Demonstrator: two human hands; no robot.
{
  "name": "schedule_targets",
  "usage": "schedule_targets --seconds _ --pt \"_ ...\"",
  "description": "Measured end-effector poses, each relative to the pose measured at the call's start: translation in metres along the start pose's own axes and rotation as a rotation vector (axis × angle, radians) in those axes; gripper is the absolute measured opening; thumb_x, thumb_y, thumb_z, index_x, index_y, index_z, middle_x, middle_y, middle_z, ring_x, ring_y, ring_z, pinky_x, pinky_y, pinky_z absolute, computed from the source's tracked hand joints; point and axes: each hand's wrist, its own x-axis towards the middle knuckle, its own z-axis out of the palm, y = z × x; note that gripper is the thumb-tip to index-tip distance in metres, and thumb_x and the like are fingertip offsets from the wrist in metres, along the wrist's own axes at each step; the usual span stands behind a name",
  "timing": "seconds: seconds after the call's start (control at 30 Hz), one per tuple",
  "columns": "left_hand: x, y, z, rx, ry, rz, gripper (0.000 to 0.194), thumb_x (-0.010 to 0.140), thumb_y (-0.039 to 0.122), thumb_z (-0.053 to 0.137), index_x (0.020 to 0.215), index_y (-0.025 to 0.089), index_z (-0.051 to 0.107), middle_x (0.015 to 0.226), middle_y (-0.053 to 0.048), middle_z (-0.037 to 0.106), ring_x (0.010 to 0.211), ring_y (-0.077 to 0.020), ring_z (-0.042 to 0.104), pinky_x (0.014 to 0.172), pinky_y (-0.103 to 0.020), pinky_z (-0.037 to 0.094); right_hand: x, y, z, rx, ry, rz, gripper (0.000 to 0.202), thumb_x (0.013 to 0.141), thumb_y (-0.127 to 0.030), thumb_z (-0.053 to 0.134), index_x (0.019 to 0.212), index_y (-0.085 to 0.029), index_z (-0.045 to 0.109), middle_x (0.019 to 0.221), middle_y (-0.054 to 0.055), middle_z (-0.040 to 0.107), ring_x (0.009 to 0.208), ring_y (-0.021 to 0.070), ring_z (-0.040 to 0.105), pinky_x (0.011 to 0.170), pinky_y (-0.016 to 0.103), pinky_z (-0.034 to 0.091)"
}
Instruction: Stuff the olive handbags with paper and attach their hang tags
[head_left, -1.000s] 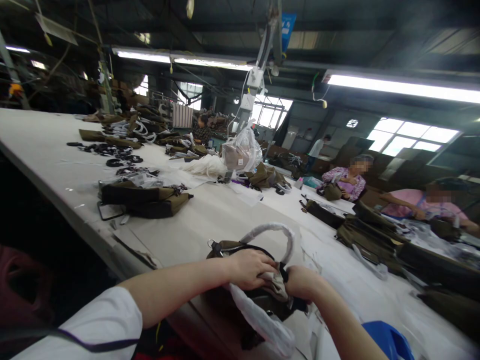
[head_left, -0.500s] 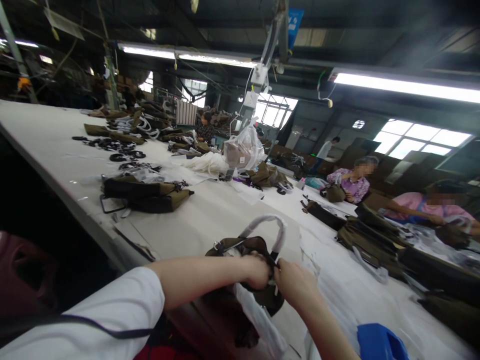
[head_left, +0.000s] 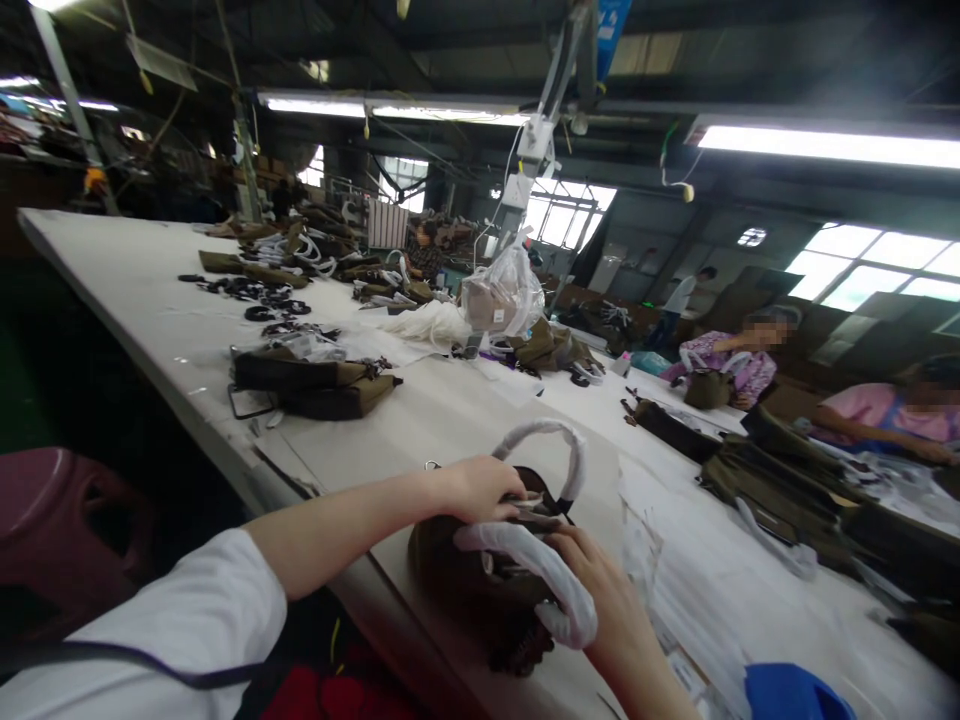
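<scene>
An olive-brown handbag (head_left: 450,575) rests near the table's edge in front of me. Its two handles are wrapped in white: the far handle (head_left: 577,455) arches up behind the opening, and the near handle (head_left: 551,565) curves over the front beside my right wrist. My left hand (head_left: 480,488) comes over the bag from the left, its fingers curled down on the edge of the opening. At the opening's right side, my right hand (head_left: 589,560) grips the rim, its fingertips partly hidden by the near handle. The bag's inside is mostly out of sight.
Dark olive bags (head_left: 322,385) lie to the left on the white table (head_left: 420,430), with black straps (head_left: 262,300) behind them. More bags (head_left: 787,480) lie right, before two seated co-workers. A blue object (head_left: 795,690) sits low right; a reddish stool (head_left: 60,530) stands left.
My left hand has come up out of the bag's inside to the edge of its opening. The near handle, hanging down before, now curves up over the front. The view has shifted slightly left.
</scene>
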Motion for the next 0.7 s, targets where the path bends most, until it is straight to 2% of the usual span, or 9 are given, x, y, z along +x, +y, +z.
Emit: schedule_targets --seconds 0.1,0.17,0.27,0.37,0.43,0.5,0.6,0.7 --pt "-0.027 -0.01 -0.006 0.075 -0.091 0.047 0.023 0.09 0.027 0.055 0.102 0.021 0.074 0.107 -0.005 0.074 0.1 -0.0204 0.067 0.09 -0.026 0.049 -0.001 0.003 0.009 -0.075 0.087 -0.052 0.036 0.09 -0.018 0.046 0.122 -0.024 0.062 0.131 0.009 0.063 0.119 0.0241 0.059 0.113 0.047 0.03" --pt "-0.039 -0.013 0.0 0.092 -0.075 0.08 0.024 0.092 0.025 0.053 0.104 0.021 0.073 0.112 -0.004 0.073 0.105 -0.0184 0.065 0.095 -0.024 0.046 0.001 0.003 0.016 -0.102 0.115 -0.096 0.043 0.091 -0.014 0.043 0.13 -0.024 0.056 0.137 0.007 0.06 0.126 0.0229 0.054 0.119 0.051 0.015" --pt "-0.049 -0.012 0.012 0.169 -0.061 0.1 0.025 0.095 0.026 0.049 0.101 0.02 0.073 0.108 -0.003 0.074 0.102 -0.0179 0.066 0.096 -0.025 0.045 0.006 0.003 0.023 -0.103 0.104 -0.113 0.044 0.093 -0.014 0.041 0.135 -0.023 0.052 0.138 0.007 0.059 0.128 0.021 0.053 0.12 0.05 0.008" --pt "-0.052 -0.006 0.019 0.245 -0.042 0.114 0.027 0.097 0.028 0.048 0.097 0.019 0.073 0.102 -0.005 0.075 0.097 -0.0185 0.066 0.093 -0.027 0.045 0.012 0.003 0.024 -0.103 0.04 -0.059 0.026 0.098 -0.024 0.043 0.111 -0.021 0.065 0.11 0.007 0.073 0.107 0.0211 0.065 0.119 0.05 0.012" --pt "-0.053 -0.004 0.021 0.261 -0.012 0.124 0.027 0.097 0.029 0.048 0.096 0.019 0.073 0.1 -0.005 0.075 0.095 -0.0187 0.066 0.091 -0.028 0.046 0.015 0.004 0.023 -0.106 -0.012 -0.039 0.025 0.098 -0.03 0.045 0.092 -0.02 0.067 0.09 0.005 0.074 0.093 0.021 0.068 0.117 0.05 0.018" --pt "-0.055 -0.006 0.024 0.253 0.028 0.127 0.025 0.096 0.028 0.049 0.095 0.019 0.073 0.1 -0.004 0.075 0.095 -0.0185 0.066 0.089 -0.028 0.046 0.017 0.005 0.023 -0.103 -0.015 -0.049 0.027 0.098 -0.031 0.045 0.084 -0.021 0.066 0.084 0.004 0.072 0.089 0.021 0.068 0.115 0.049 0.024" --pt "-0.058 -0.01 0.028 0.239 0.073 0.125 0.021 0.095 0.026 0.052 0.093 0.019 0.072 0.097 -0.002 0.075 0.093 -0.0183 0.066 0.086 -0.028 0.046 0.015 0.007 0.023 -0.058 0.09 -0.104 0.021 0.096 -0.028 0.049 0.086 -0.021 0.066 0.086 0.002 0.072 0.087 0.0201 0.068 0.111 0.048 0.031" --pt "-0.058 -0.012 0.031 0.254 0.09 0.112 0.02 0.093 0.027 0.055 0.087 0.019 0.073 0.089 -0.003 0.075 0.087 -0.0185 0.066 0.082 -0.029 0.047 0.013 0.004 0.018 0.028 0.302 -0.191 0.018 0.095 -0.026 0.052 0.084 -0.022 0.065 0.084 0.001 0.072 0.079 0.0164 0.067 0.109 0.044 0.035"
